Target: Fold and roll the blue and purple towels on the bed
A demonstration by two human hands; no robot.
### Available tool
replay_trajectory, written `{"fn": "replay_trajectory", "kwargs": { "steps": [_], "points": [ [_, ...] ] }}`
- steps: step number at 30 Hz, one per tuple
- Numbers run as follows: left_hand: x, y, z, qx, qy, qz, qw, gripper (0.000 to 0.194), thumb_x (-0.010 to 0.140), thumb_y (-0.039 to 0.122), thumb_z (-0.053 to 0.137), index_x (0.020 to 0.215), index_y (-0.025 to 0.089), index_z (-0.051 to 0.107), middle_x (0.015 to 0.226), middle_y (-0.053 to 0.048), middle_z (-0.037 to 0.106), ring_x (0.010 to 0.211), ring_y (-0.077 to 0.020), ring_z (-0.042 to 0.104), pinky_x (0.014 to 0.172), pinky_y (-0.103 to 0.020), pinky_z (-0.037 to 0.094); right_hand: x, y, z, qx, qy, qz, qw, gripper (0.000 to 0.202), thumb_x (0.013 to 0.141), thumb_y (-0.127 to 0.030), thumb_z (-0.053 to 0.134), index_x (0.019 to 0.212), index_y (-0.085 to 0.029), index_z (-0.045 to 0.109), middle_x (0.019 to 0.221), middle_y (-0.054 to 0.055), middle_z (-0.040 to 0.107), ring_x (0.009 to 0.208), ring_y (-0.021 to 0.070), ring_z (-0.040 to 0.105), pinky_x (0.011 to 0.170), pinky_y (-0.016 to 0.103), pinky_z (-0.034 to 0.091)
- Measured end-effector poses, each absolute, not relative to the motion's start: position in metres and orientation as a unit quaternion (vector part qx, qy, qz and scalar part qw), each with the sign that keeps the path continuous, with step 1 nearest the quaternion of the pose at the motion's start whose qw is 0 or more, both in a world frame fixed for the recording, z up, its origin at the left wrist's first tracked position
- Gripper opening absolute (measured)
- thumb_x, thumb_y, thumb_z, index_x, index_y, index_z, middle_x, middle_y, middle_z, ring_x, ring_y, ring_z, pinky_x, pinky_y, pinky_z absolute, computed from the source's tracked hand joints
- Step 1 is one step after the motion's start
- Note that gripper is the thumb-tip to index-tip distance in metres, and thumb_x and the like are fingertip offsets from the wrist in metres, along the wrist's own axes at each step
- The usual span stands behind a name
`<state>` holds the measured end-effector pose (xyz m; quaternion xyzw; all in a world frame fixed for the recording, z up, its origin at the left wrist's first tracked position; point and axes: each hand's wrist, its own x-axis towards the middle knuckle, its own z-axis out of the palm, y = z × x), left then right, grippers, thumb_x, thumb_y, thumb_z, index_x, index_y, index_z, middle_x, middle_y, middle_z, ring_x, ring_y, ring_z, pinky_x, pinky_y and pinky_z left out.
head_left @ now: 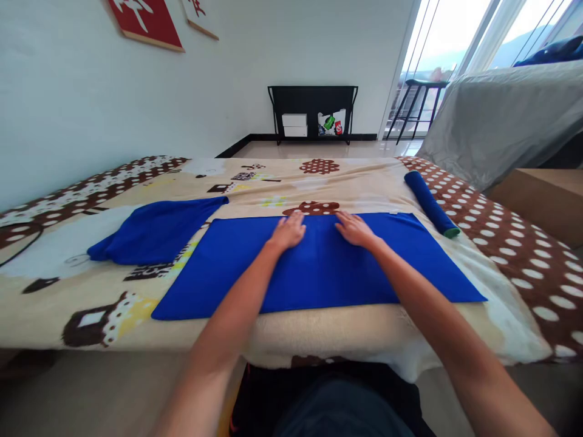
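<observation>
A blue cloth (319, 273), perhaps a towel, lies spread out flat and wide in front of me. My left hand (289, 232) rests on it near its far edge, fingers stretched out. To the right, my right hand (354, 229) lies flat near the same edge, its fingers also extended. Neither hand grips anything. A second blue cloth (159, 232) lies loosely folded to the left. At the right, a rolled-up blue cloth (430, 203) shows a green edge at its near end.
Everything lies on a bed-like surface under a patterned blanket (373, 185) with a brown dotted border. A dark cord (27, 243) curves in at the left edge. Beyond stand a black rack (312, 100), a stool (421, 100), a cardboard box (542, 197) and a grey-covered piece (510, 115).
</observation>
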<state>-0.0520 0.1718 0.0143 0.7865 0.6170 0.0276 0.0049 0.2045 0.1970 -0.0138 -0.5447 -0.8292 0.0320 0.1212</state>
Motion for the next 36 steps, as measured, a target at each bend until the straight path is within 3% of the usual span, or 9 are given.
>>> {"fn": "replay_trajectory", "kwargs": {
  "steps": [2, 5, 8, 16, 23, 36],
  "points": [
    [-0.014, 0.173, 0.005, 0.810, 0.585, 0.027, 0.021, 0.060, 0.101, 0.038, 0.027, 0.158, 0.019, 0.028, 0.165, -0.003, 0.025, 0.152, -0.0164, 0.022, 0.122, -0.035, 0.021, 0.170, 0.196, -0.018, -0.499, -0.857, 0.049, 0.123, 0.056, 0.104, -0.047, 0.038, 0.152, -0.019, 0.039, 0.158, 0.011, 0.036, 0.147, 0.0223, 0.033, 0.122, 0.045, 0.025],
    [-0.009, 0.173, -0.004, 0.818, 0.573, 0.031, 0.034, 0.060, 0.102, 0.044, 0.023, 0.158, 0.023, 0.026, 0.166, -0.001, 0.022, 0.153, -0.0172, 0.019, 0.124, -0.040, 0.017, 0.177, 0.195, -0.023, -0.478, -0.867, 0.063, 0.127, 0.056, 0.103, -0.049, 0.041, 0.150, -0.019, 0.042, 0.157, 0.011, 0.039, 0.145, 0.0242, 0.037, 0.120, 0.050, 0.026],
    [-0.060, 0.173, -0.003, 0.798, 0.600, 0.033, 0.042, 0.062, 0.102, 0.054, 0.021, 0.158, 0.029, 0.025, 0.167, 0.001, 0.019, 0.154, -0.0194, 0.017, 0.124, -0.048, 0.014, 0.241, 0.193, -0.026, -0.521, -0.842, 0.060, 0.130, 0.055, 0.104, -0.049, 0.031, 0.152, -0.022, 0.041, 0.159, 0.006, 0.035, 0.149, 0.0206, 0.028, 0.123, 0.044, 0.023],
    [-0.180, 0.164, -0.003, 0.724, 0.688, 0.033, 0.031, 0.065, 0.101, 0.056, 0.018, 0.159, 0.027, 0.025, 0.167, -0.003, 0.019, 0.154, -0.0234, 0.017, 0.123, -0.054, 0.012, 0.386, 0.187, -0.035, -0.660, -0.742, 0.032, 0.114, 0.063, 0.102, -0.050, 0.024, 0.154, -0.018, 0.038, 0.160, 0.006, 0.032, 0.151, 0.0210, 0.025, 0.124, 0.044, 0.021],
    [-0.184, 0.164, -0.008, 0.721, 0.691, 0.035, 0.025, 0.067, 0.100, 0.059, 0.017, 0.159, 0.026, 0.025, 0.167, -0.002, 0.019, 0.154, -0.0234, 0.017, 0.123, -0.053, 0.012, 0.406, 0.202, -0.043, -0.709, -0.700, 0.029, 0.081, 0.072, 0.100, -0.061, 0.018, 0.157, -0.018, 0.031, 0.163, 0.006, 0.026, 0.152, 0.0224, 0.020, 0.125, 0.048, 0.018],
    [-0.183, 0.160, -0.007, 0.718, 0.694, 0.056, 0.027, 0.066, 0.100, 0.058, 0.019, 0.157, 0.027, 0.029, 0.166, -0.002, 0.021, 0.154, -0.0223, 0.018, 0.123, -0.051, 0.011, 0.403, 0.195, -0.032, -0.739, -0.670, 0.033, 0.063, 0.076, 0.099, -0.062, 0.015, 0.158, -0.017, 0.026, 0.164, 0.008, 0.021, 0.153, 0.0217, 0.016, 0.125, 0.049, 0.015]
  ]
}}
